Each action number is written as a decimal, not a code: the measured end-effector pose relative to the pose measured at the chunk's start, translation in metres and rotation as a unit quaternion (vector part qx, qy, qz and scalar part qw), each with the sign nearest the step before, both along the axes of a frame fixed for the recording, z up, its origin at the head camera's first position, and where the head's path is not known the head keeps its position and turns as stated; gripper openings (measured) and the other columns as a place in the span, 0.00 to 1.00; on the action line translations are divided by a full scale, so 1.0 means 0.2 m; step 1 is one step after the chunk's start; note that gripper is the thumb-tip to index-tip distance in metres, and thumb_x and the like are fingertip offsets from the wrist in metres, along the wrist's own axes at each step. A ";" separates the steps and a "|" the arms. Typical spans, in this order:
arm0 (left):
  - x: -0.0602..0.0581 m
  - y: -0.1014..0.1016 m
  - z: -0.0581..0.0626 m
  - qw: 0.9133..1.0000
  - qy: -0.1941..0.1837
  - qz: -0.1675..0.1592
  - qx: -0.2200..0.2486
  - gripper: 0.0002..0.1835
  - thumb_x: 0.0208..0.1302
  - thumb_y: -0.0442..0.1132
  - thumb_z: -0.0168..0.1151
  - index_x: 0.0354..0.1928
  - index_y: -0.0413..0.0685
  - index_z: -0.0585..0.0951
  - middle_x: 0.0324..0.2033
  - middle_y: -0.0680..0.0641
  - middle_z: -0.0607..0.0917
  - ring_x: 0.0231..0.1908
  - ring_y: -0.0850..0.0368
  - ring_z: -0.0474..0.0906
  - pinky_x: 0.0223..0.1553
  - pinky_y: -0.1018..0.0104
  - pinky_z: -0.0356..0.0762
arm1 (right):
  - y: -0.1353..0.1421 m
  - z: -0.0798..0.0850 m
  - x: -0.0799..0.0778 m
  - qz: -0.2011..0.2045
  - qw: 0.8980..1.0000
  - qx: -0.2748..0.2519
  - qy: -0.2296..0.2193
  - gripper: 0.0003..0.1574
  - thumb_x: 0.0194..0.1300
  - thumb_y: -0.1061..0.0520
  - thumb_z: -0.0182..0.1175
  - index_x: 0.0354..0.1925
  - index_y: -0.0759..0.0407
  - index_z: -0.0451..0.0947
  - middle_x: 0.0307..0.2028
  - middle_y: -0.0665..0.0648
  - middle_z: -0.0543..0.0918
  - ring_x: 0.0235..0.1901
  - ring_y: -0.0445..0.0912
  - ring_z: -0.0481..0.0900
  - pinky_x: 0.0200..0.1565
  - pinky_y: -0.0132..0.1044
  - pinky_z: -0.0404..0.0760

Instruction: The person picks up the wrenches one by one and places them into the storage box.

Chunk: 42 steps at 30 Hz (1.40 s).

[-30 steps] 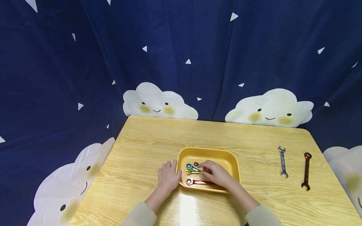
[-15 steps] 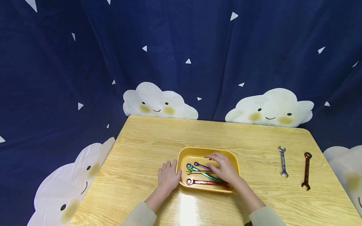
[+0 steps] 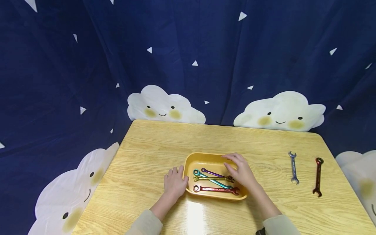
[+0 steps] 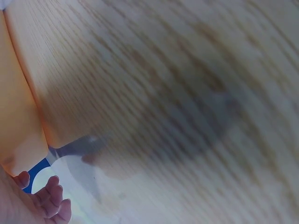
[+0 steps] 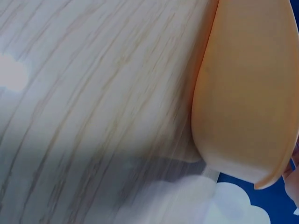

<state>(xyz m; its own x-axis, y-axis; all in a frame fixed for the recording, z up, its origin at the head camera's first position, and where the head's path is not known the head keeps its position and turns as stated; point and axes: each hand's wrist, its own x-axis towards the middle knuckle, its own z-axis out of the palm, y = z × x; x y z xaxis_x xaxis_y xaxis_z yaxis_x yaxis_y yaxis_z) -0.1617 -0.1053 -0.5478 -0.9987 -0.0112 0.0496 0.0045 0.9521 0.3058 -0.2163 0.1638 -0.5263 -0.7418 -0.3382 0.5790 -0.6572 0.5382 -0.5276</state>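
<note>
A yellow plastic tray (image 3: 205, 156) sits on the table, with several combination wrenches lying in it. They are a purple wrench (image 3: 212, 172), a teal wrench (image 3: 215, 183), a gold wrench (image 3: 211, 178) and a red wrench (image 3: 215, 189); gold and teal cross. My left hand (image 3: 175, 183) rests at the tray's left rim, thumb at the edge and fingers outside, loosely bent in the left wrist view. Over the tray's right end is my right hand (image 3: 241, 169), thumb and fingers apart, nothing between them. In the right wrist view, its fingertips (image 5: 293, 179) show past the tray wall.
On the right of the wooden table (image 3: 158, 140) lie a silver open-end wrench (image 3: 293, 167) and, farther right, a dark red combination wrench (image 3: 318, 177). A dark blue curtain (image 3: 176, 49) with white clouds hangs behind the table.
From over the wrenches, my right hand has moved right to the tray's right end, its fingers spreading. The wrenches it covered are now in sight. My left hand stays in place.
</note>
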 end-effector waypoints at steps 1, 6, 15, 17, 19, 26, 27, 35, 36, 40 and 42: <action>0.00 0.00 0.00 1.000 -0.001 0.000 0.000 0.19 0.59 0.50 0.47 0.50 0.50 0.70 0.35 0.44 0.72 0.35 0.49 0.67 0.34 0.55 0.64 | 0.01 0.00 0.00 -0.002 1.000 -0.004 0.003 0.19 0.52 0.65 0.64 0.45 0.59 0.79 0.39 0.55 0.80 0.42 0.49 0.76 0.45 0.43 0.72; 0.00 0.00 -0.01 1.000 -0.002 0.001 -0.001 0.20 0.59 0.50 0.47 0.51 0.51 0.69 0.35 0.44 0.72 0.35 0.49 0.67 0.33 0.55 0.63 | 0.05 -0.01 -0.02 -0.016 1.000 -0.016 0.020 0.19 0.51 0.66 0.64 0.45 0.60 0.79 0.37 0.58 0.80 0.39 0.49 0.76 0.45 0.40 0.71; 0.00 0.00 0.00 1.000 0.000 0.000 -0.001 0.19 0.59 0.50 0.47 0.50 0.50 0.69 0.34 0.45 0.72 0.34 0.49 0.67 0.33 0.56 0.63 | 0.12 -0.02 -0.03 -0.054 0.997 -0.050 0.018 0.20 0.48 0.69 0.65 0.43 0.65 0.78 0.35 0.62 0.79 0.37 0.53 0.74 0.43 0.34 0.69; 0.00 0.00 0.00 1.000 -0.001 0.000 -0.001 0.19 0.59 0.49 0.48 0.50 0.50 0.69 0.34 0.45 0.72 0.34 0.49 0.67 0.32 0.56 0.63 | 0.14 -0.02 -0.04 -0.065 0.996 -0.059 0.015 0.20 0.48 0.70 0.65 0.43 0.65 0.78 0.36 0.62 0.79 0.37 0.54 0.74 0.44 0.31 0.68; 0.00 0.00 0.00 1.000 -0.001 0.000 -0.002 0.19 0.59 0.49 0.48 0.50 0.50 0.69 0.34 0.45 0.72 0.34 0.49 0.67 0.32 0.56 0.63 | 0.15 -0.02 -0.04 -0.075 0.995 -0.067 0.015 0.20 0.48 0.71 0.65 0.43 0.66 0.78 0.36 0.63 0.79 0.36 0.56 0.74 0.44 0.29 0.67; 0.00 0.00 0.00 1.000 0.000 0.000 -0.004 0.18 0.59 0.49 0.48 0.49 0.50 0.69 0.33 0.45 0.71 0.33 0.49 0.66 0.32 0.56 0.63 | 0.22 -0.03 -0.05 -0.107 0.991 -0.083 0.007 0.21 0.47 0.72 0.64 0.43 0.68 0.78 0.36 0.65 0.78 0.36 0.55 0.73 0.43 0.35 0.68; 0.00 0.00 0.00 1.000 0.001 0.000 -0.004 0.18 0.59 0.49 0.48 0.49 0.50 0.69 0.33 0.45 0.71 0.33 0.50 0.66 0.32 0.56 0.63 | 0.23 -0.03 -0.05 -0.113 0.990 -0.085 0.003 0.21 0.47 0.72 0.64 0.43 0.68 0.78 0.36 0.65 0.78 0.36 0.55 0.73 0.43 0.37 0.68; 0.00 0.00 -0.01 1.000 0.012 0.005 -0.001 0.20 0.58 0.49 0.48 0.51 0.49 0.70 0.36 0.43 0.73 0.37 0.47 0.69 0.35 0.53 0.65 | 0.31 -0.07 -0.08 -0.143 0.984 -0.109 -0.004 0.20 0.48 0.72 0.63 0.44 0.69 0.77 0.35 0.67 0.77 0.36 0.57 0.72 0.42 0.41 0.68; 0.00 0.00 -0.02 1.000 0.014 0.006 -0.001 0.20 0.58 0.49 0.48 0.51 0.49 0.70 0.37 0.43 0.74 0.38 0.46 0.69 0.36 0.53 0.65 | 0.32 -0.08 -0.08 -0.145 0.984 -0.108 -0.001 0.20 0.48 0.72 0.63 0.44 0.69 0.77 0.35 0.67 0.77 0.36 0.57 0.72 0.42 0.40 0.68; 0.00 0.00 -0.02 1.000 0.017 0.006 0.000 0.20 0.58 0.49 0.48 0.51 0.49 0.70 0.37 0.43 0.73 0.38 0.46 0.69 0.36 0.53 0.65 | 0.36 -0.09 -0.09 -0.154 0.983 -0.100 0.014 0.20 0.49 0.73 0.63 0.44 0.70 0.77 0.35 0.67 0.77 0.36 0.57 0.72 0.41 0.37 0.68; 0.00 0.00 -0.02 1.000 0.017 0.005 0.000 0.20 0.58 0.49 0.48 0.51 0.49 0.70 0.36 0.43 0.73 0.37 0.46 0.69 0.35 0.53 0.64 | 0.38 -0.10 -0.10 -0.158 0.982 -0.101 0.022 0.20 0.48 0.74 0.62 0.44 0.70 0.77 0.34 0.67 0.77 0.35 0.57 0.71 0.42 0.33 0.67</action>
<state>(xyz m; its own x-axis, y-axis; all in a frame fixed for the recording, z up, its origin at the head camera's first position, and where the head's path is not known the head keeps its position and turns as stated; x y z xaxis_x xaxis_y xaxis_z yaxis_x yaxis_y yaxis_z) -0.1627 -0.1051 -0.5515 -0.9964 -0.0208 0.0828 0.0055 0.9523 0.3052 -0.2358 0.2402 -0.5466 -0.7643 0.0301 0.6441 -0.4980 0.6070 -0.6193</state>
